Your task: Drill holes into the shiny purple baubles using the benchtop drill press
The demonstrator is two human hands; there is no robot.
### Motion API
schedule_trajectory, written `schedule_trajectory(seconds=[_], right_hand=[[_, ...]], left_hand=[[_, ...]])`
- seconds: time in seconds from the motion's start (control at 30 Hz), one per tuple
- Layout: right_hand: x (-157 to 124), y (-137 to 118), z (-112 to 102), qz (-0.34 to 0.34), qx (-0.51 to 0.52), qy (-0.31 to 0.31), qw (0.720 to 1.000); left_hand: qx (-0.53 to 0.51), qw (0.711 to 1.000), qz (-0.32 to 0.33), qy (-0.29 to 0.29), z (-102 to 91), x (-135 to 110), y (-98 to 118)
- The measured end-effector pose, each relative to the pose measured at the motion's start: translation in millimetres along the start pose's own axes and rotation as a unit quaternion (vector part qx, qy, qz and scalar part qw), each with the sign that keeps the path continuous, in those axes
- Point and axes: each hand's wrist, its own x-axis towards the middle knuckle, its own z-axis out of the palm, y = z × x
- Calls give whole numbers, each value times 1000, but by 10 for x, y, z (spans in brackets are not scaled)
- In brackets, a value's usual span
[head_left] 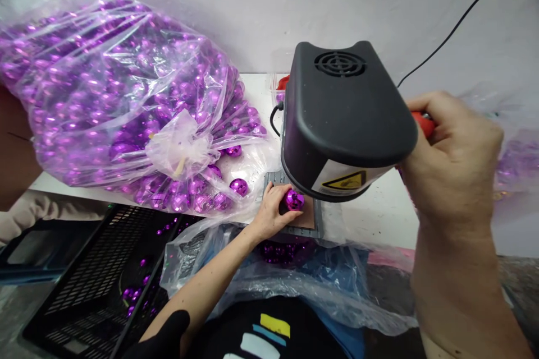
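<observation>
My left hand point(274, 213) has its thumb and fingers around a shiny purple faceted ball ornament point(294, 199). The ball sits over a brown pad point(305, 216) on a grey base plate point(316, 219), below the front of a black-housed machine point(337, 118) with a round vent and a yellow warning label. At the machine's right side, my right hand point(457, 151) is closed around a red handle point(423, 123), most of which the fingers hide. Another purple ball point(238, 187) lies on the white table to the left of my left hand.
A large clear bag point(122, 90) packed with purple balls covers the table's left side. Below stands a black crate point(90, 269) with some purple balls inside. Clear plastic sheeting point(261, 286) drapes before me, with purple balls point(286, 251) under the table edge. A person's arm point(14, 146) shows at far left.
</observation>
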Motion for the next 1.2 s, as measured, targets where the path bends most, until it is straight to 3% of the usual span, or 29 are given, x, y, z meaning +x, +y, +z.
schedule_trajectory(seconds=[0.13,0.3,0.5,0.63,0.77,0.97,1.2], right_hand=[[-122,-17,-14,-45,-29,38,998],[-660,20,-86,-135,-65,62,987],[-1138,159,-35,-167,-91,22,981],[-1223,225,19,-134,-103,27,985],[-1294,316,59,-107,-110,38,987],[-1409,484,203,-132,-91,88,983],[-1411,623,312,-165,-63,133,975]], left_hand=[[-6,1000,-1,-9,5,-10,-14],[-24,999,-5,-22,9,-17,-17],[-72,997,-31,-19,1,-38,19],[-109,993,-46,1,7,-47,64],[-76,997,-25,7,-3,-32,80],[-29,1000,8,0,-24,-25,63],[-26,1000,-3,-9,-2,-23,21]])
